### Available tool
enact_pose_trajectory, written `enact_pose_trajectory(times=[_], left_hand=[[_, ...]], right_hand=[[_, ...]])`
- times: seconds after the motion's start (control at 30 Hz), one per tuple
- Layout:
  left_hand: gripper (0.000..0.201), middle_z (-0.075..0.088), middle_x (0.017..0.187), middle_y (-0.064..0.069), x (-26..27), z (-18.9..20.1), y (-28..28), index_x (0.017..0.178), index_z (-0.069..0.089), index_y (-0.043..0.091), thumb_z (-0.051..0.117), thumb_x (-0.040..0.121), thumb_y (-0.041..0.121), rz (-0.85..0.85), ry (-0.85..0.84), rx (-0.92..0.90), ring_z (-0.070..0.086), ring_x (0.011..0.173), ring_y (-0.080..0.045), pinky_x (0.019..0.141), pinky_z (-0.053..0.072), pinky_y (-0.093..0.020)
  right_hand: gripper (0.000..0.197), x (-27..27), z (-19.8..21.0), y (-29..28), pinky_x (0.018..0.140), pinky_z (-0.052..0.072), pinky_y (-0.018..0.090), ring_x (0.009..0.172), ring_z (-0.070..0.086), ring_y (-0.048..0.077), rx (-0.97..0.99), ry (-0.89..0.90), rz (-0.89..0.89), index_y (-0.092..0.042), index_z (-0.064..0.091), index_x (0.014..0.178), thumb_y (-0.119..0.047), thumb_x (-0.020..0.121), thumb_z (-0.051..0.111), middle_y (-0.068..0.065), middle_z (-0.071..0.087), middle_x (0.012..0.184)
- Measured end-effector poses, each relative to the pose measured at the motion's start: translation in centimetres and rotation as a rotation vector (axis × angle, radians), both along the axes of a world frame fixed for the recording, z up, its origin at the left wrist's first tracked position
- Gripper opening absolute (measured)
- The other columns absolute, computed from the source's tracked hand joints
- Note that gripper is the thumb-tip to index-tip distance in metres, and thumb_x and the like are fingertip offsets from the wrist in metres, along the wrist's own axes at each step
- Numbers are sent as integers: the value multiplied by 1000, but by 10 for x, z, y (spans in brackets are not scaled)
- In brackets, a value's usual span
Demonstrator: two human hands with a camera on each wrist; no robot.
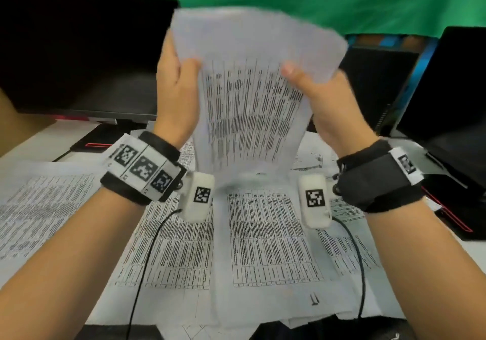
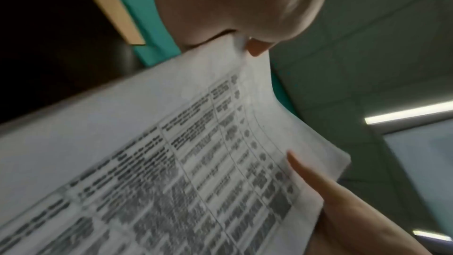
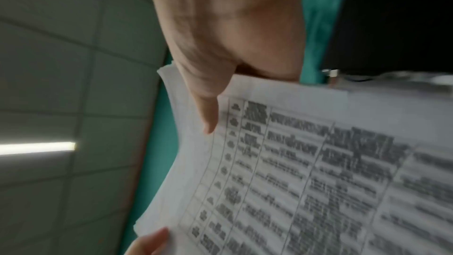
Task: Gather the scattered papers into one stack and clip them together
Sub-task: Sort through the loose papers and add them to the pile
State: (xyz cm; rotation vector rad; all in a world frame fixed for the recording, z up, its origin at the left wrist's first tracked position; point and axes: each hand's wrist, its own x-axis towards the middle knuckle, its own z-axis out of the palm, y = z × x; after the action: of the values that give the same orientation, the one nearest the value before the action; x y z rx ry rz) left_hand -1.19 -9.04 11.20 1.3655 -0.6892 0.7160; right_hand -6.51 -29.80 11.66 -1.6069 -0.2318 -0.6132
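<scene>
Head view shows you holding a bundle of papers (image 1: 252, 95) upright above the desk (image 1: 39, 142), one hand on each side edge. Your left hand (image 1: 175, 87) grips the left edge, thumb on the printed face and fingers behind; your right hand (image 1: 323, 97) pinches the right edge the same way, thumb (image 1: 292, 73) in front. The wrist views agree: the left one shows the bundle (image 2: 171, 152) curving away from your palm, and the right one shows the thumb (image 3: 208, 111) lying over a corner where several sheet edges (image 3: 169, 92) fan out unevenly.

You look to be in the gathering step, squaring what you have picked up so far (the bundle is blurred, so how well its edges line up is hard to say). More loose sheets (image 1: 273, 239) lie overlapping on the desk beneath your wrists, and a small dark clip (image 1: 314, 299) sits on them near the front edge.

Next, I'd judge, you need to tap the bundle's bottom edge down to even it, then collect the sheets left on the desk before reaching for the clip
</scene>
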Motion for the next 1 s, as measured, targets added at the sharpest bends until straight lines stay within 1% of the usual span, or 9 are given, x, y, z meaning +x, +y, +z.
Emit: enact_pose_trajectory(times=[0.17,0.3,0.37,0.5,0.57,0.7,0.83,0.97,1.0], left_hand=[[21,45,99,15,14,-68,3,109,46,22,29,100,31,14,669,202,41,101,-9,91,32,-28],[16,36,71,10,1,-53,-24,91,37,9,26,97,-1,218,328,-22,40,55,8,56,33,-7],[19,37,71,11,-1,-47,-27,89,38,10,26,95,-3,213,209,-92,40,53,9,53,34,-6],[33,38,87,22,7,-77,-9,130,36,5,23,101,12,104,556,192,45,71,11,60,35,-4],[23,42,81,11,6,-95,-10,115,40,8,25,98,10,148,649,227,43,71,-7,60,36,-20],[27,40,74,8,6,-99,-22,88,43,17,28,93,-5,186,559,-137,42,54,8,50,34,-5],[24,43,82,3,19,-127,-11,89,48,17,26,95,9,60,902,-77,41,73,-8,72,37,-22],[36,54,123,-7,28,-131,-11,120,51,7,31,90,9,103,875,-178,49,112,-18,103,37,-35],[29,55,114,-5,28,-132,-12,108,54,8,31,92,11,94,884,-188,50,104,-15,99,38,-34]], right_hand=[[46,6,-74,-14,102,50,50,106,70,19,65,335,-5,-12,64,126,-36,87,70,2,74,114],[57,19,-62,8,105,48,46,116,65,20,256,143,-56,-11,58,133,-35,84,75,3,70,122],[66,22,-55,10,105,48,44,116,65,19,315,65,-57,-12,55,135,-37,80,79,3,70,123],[87,11,-82,6,108,44,50,118,64,19,166,376,36,-21,61,129,-63,56,85,-2,70,122],[78,7,-98,12,107,44,50,115,66,19,112,447,53,-25,67,119,-65,56,84,-3,72,117],[26,11,-96,28,101,51,37,108,68,12,205,311,-58,-28,68,105,-36,82,76,-4,74,110],[64,7,-123,28,109,44,46,115,64,15,179,492,46,-23,62,124,-45,67,82,-3,71,119],[42,12,-131,26,101,50,39,100,70,7,212,528,65,-26,65,110,-32,73,82,-8,75,104],[47,13,-132,26,102,49,40,102,70,8,206,558,88,-25,65,111,-33,69,85,-8,76,105]])
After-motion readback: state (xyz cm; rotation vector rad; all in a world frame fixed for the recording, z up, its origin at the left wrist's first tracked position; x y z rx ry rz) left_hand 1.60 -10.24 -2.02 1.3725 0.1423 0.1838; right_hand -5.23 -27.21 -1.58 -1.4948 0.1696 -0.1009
